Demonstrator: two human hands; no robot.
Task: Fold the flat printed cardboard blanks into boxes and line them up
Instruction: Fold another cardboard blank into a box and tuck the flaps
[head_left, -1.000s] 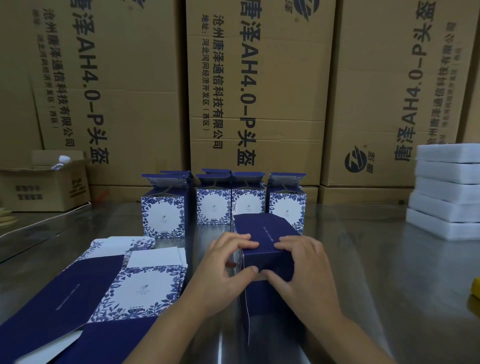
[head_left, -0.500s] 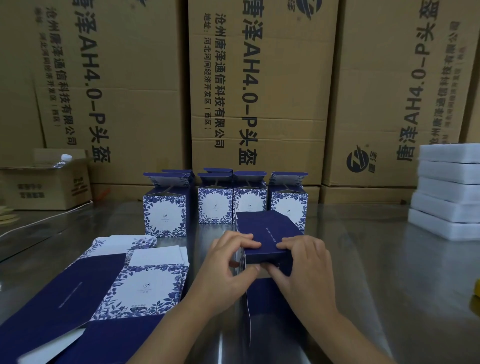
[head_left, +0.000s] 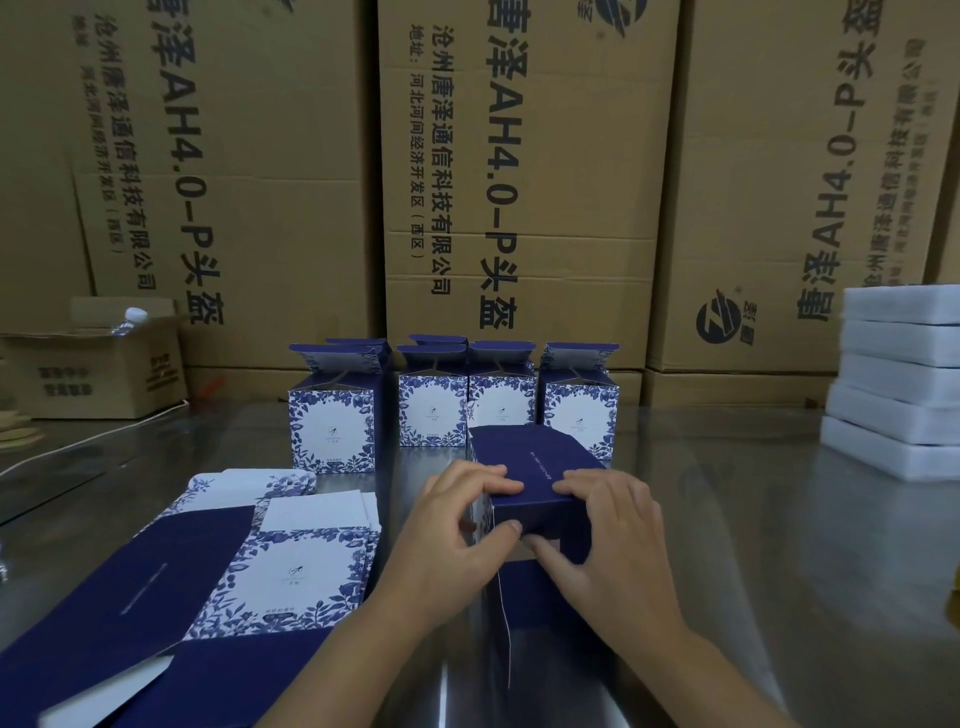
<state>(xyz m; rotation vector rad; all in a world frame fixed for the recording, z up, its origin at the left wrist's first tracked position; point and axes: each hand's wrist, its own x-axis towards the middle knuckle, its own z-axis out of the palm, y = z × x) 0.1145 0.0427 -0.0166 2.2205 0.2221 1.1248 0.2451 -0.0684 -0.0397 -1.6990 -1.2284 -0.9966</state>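
The left hand (head_left: 457, 530) and right hand (head_left: 608, 540) clasped a dark blue box (head_left: 535, 467) lying on its side on the steel table (head_left: 753, 545), fingers curled over its top edge, thumbs on the near end. Folded boxes (head_left: 332, 431) stood in a row at twelve o'clock from it. Flat blanks (head_left: 218, 571) lay at eight o'clock.

Right of the navy cardboard box (head_left: 530, 457) lying on its side, the shiny steel desk (head_left: 727, 519) runs open as far as a stack of white foam slabs (head_left: 898, 384). Just behind the box, a row of upright blue-and-white floral boxes (head_left: 431, 415) blocks the way. Left of it, flat printed blanks (head_left: 280, 571) cover the desk.
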